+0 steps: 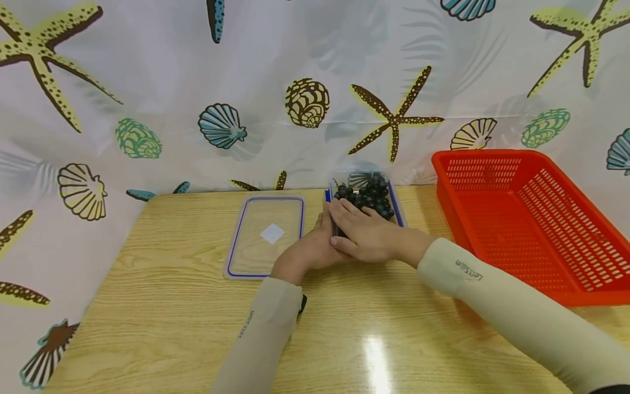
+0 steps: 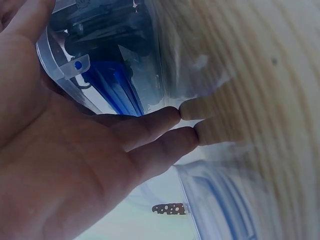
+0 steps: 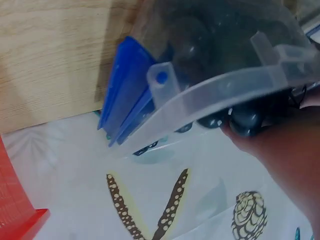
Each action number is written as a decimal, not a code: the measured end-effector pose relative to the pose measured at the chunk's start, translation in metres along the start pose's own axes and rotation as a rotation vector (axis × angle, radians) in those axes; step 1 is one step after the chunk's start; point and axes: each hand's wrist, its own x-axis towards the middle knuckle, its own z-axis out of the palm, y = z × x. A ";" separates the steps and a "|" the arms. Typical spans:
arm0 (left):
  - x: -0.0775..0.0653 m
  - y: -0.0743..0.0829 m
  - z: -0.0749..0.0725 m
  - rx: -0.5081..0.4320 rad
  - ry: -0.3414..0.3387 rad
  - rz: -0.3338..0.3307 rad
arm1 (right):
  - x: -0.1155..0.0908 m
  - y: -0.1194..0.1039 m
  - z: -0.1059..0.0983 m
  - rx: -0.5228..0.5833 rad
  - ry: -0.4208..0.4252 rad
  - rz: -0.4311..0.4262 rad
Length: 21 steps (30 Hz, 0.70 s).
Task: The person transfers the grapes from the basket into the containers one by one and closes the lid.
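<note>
Dark grapes (image 1: 374, 192) fill a clear plastic container (image 3: 220, 92) with blue side clips (image 3: 125, 85), which stands near the back of the table. My left hand (image 1: 319, 247) lies against the container's near left side, its fingers stretched out along the wall and the tabletop in the left wrist view. Over the near left part of the container, my right hand (image 1: 365, 234) rests on the grapes with its fingers extended forward. Its fingers cover part of the grapes and the rim, and overlap the left hand's fingers in the head view.
A clear lid (image 1: 256, 257) with a blue seal and a white diamond-shaped label lies left of the container. To the right is a red perforated basket (image 1: 502, 219). Behind the wooden table (image 1: 162, 306) hangs a cloth (image 1: 266, 65) with printed shells and starfish.
</note>
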 end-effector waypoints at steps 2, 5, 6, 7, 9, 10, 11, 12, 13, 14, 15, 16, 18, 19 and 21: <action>0.000 -0.001 0.000 0.031 -0.004 0.023 | 0.001 -0.001 0.002 -0.036 -0.020 -0.019; 0.000 -0.003 0.000 0.032 -0.008 0.051 | 0.002 -0.002 0.003 -0.013 -0.008 -0.039; 0.000 -0.003 0.000 0.022 -0.008 0.053 | 0.002 -0.002 0.003 0.012 0.012 -0.042; 0.000 -0.004 0.001 0.008 -0.007 0.056 | 0.001 -0.001 0.004 0.043 0.037 -0.043; 0.000 -0.003 0.002 -0.017 0.000 0.039 | 0.000 -0.001 0.003 0.108 0.093 -0.033; 0.000 -0.003 0.003 -0.027 0.007 0.026 | -0.002 -0.002 0.003 0.127 0.123 -0.020; 0.001 -0.003 0.003 -0.025 0.012 0.006 | -0.003 -0.002 0.002 0.126 0.153 -0.002; 0.001 -0.002 0.004 -0.020 0.016 -0.011 | -0.006 -0.003 0.001 0.112 0.173 0.022; 0.001 -0.001 0.004 -0.017 0.019 -0.027 | -0.008 -0.005 -0.001 0.097 0.188 0.050; 0.001 -0.001 0.005 -0.013 0.021 -0.045 | -0.011 -0.007 -0.002 0.074 0.198 0.080; 0.002 0.000 0.005 -0.008 0.022 -0.059 | -0.014 -0.008 -0.004 0.045 0.207 0.109; 0.002 0.000 0.005 -0.004 0.023 -0.067 | -0.017 -0.010 -0.005 0.018 0.209 0.134; 0.002 0.001 0.005 0.000 0.020 -0.080 | -0.023 -0.013 -0.007 -0.017 0.202 0.163; 0.001 0.001 0.005 -0.002 0.021 -0.086 | -0.025 -0.014 -0.008 -0.027 0.193 0.165; 0.001 0.000 0.005 -0.010 0.021 -0.099 | -0.028 -0.015 -0.007 -0.047 0.160 0.149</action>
